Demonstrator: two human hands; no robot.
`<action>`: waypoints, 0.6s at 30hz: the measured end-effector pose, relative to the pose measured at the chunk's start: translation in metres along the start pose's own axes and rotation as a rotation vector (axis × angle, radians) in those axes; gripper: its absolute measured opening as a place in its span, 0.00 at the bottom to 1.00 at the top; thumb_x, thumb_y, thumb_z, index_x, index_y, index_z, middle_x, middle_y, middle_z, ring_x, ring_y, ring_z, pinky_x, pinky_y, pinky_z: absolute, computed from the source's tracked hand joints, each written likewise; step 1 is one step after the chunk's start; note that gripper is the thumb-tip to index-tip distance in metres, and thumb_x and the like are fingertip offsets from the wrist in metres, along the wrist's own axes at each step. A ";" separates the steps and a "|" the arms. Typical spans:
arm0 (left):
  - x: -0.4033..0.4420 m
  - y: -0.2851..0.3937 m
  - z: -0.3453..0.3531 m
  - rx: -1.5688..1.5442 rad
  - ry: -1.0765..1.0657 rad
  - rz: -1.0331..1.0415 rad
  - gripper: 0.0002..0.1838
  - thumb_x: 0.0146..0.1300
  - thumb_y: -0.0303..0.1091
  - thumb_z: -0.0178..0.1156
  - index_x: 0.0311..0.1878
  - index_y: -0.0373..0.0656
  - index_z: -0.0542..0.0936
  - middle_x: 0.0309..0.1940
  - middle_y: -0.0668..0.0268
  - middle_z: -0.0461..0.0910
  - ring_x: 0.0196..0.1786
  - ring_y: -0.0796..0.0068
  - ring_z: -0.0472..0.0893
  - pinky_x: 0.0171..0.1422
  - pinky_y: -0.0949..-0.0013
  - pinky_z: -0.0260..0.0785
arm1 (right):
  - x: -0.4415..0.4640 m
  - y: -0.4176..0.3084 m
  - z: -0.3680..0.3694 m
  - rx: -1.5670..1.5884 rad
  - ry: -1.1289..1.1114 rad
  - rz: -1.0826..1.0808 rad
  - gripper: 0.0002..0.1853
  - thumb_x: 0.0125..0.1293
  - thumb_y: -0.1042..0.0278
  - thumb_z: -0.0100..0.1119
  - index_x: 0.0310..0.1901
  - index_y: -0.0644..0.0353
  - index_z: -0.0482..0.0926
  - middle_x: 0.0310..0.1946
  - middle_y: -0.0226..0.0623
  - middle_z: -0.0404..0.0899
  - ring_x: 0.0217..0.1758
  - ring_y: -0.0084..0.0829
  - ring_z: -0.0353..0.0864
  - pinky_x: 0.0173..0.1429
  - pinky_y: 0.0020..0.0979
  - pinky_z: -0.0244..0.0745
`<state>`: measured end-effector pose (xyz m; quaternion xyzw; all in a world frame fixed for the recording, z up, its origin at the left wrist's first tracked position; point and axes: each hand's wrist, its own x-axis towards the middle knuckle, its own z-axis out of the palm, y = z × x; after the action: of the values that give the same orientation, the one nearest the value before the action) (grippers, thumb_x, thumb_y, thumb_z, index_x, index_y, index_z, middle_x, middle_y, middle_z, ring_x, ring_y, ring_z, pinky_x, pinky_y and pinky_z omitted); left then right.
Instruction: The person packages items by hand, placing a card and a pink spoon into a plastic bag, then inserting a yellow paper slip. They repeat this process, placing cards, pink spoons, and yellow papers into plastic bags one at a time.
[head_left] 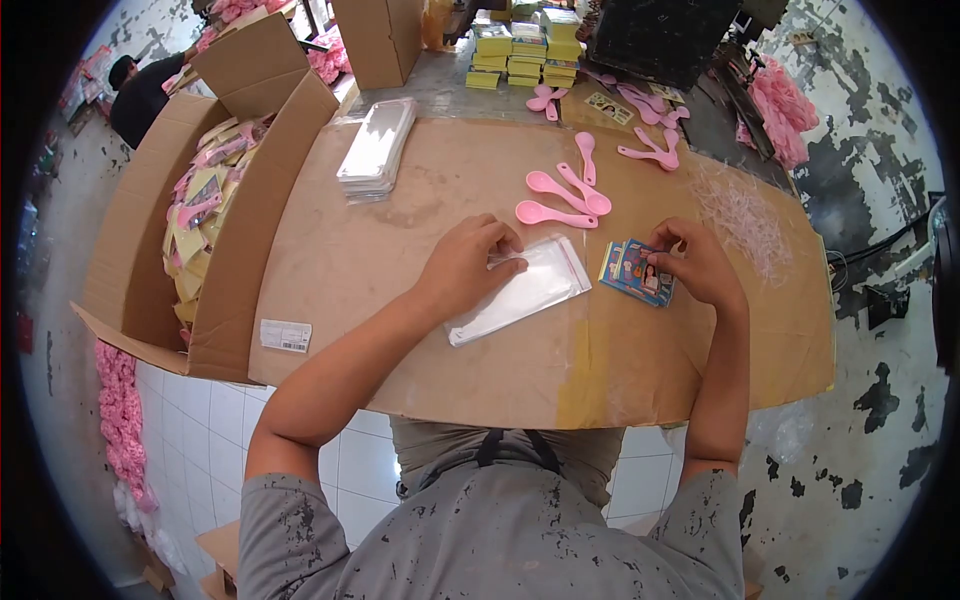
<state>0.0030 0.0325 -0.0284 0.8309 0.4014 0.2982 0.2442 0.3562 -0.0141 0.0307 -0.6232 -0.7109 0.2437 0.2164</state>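
Observation:
In front of me lies a stack of clear plastic bags (525, 295). My left hand (470, 265) is over its far left part, thumb and fingers curled together at the top bag. To the right sits a small pile of blue printed cards (635, 275) with yellow edges. My right hand (700, 262) pinches a card at the pile's upper right, the card still against the pile. Beyond both hands lie several pink plastic measuring spoons (560, 195), loose on the cardboard.
An open carton (245, 260) at left holds packed pink spoons and cards. A second stack of clear bags (378, 150) lies beyond my left hand. Card stacks (525, 50) stand at the back. Clear plastic strips (745, 220) lie at right. A person (145, 95) is at far left.

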 end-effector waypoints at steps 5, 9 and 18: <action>-0.001 0.008 -0.008 -0.247 -0.004 -0.206 0.14 0.65 0.31 0.74 0.51 0.38 0.87 0.35 0.64 0.83 0.35 0.75 0.78 0.44 0.68 0.73 | 0.000 0.004 0.001 0.033 0.060 -0.106 0.08 0.66 0.74 0.72 0.45 0.62 0.83 0.37 0.33 0.85 0.40 0.28 0.82 0.50 0.33 0.75; -0.002 0.008 -0.007 -0.225 0.023 -0.160 0.10 0.67 0.30 0.72 0.48 0.36 0.88 0.36 0.61 0.84 0.35 0.70 0.81 0.46 0.66 0.76 | -0.005 -0.021 0.009 0.313 0.026 -0.116 0.08 0.70 0.73 0.68 0.49 0.61 0.83 0.40 0.34 0.86 0.40 0.27 0.83 0.50 0.32 0.76; 0.000 -0.004 -0.010 -0.741 -0.028 -0.241 0.14 0.75 0.30 0.65 0.59 0.36 0.77 0.42 0.63 0.87 0.40 0.79 0.82 0.47 0.73 0.74 | 0.005 -0.042 0.076 0.083 0.122 -0.395 0.12 0.71 0.70 0.68 0.52 0.65 0.84 0.43 0.40 0.87 0.44 0.30 0.86 0.48 0.32 0.81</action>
<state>-0.0060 0.0364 -0.0237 0.6373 0.3580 0.3805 0.5665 0.2764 -0.0197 -0.0037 -0.4758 -0.7942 0.1873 0.3283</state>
